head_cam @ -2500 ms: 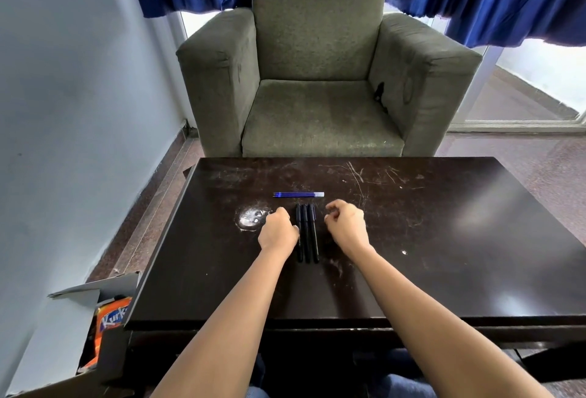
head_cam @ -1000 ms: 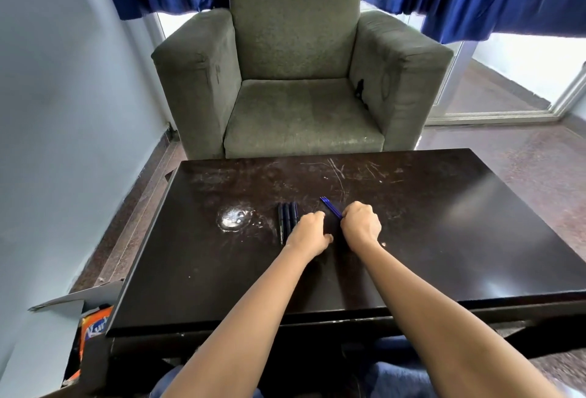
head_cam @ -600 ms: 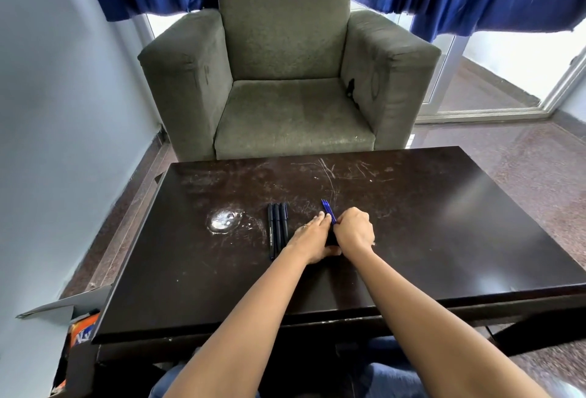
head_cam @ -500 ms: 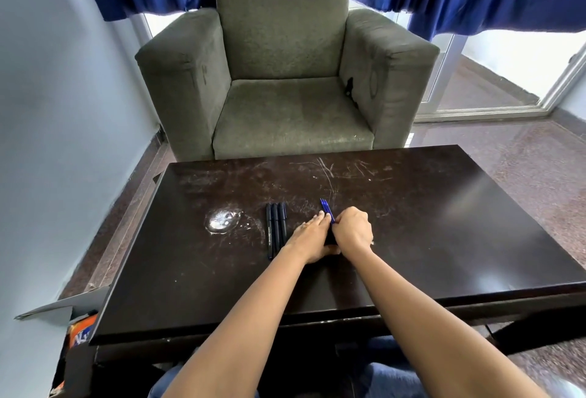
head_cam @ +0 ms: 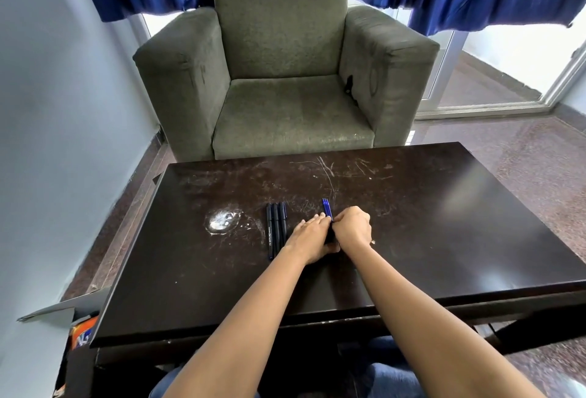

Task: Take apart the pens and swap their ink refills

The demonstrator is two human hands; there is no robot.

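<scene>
- Head view: both hands meet on the table (head_cam: pixel 412 239), the left hand (head_cam: pixel 312 240) and the right hand (head_cam: pixel 353 229) closed around a blue pen (head_cam: pixel 327 208) whose far end sticks out
- Black pens (head_cam: pixel 276 229) lie together just left, apparently whole
- Judged barely begun: no refill visible yet, all swaps remain

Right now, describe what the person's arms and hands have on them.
Both forearms are bare, no sleeves in view. The left hand and the right hand wear no gloves, and no watch or bracelet shows at either wrist. Any ring is too small to tell.
</scene>
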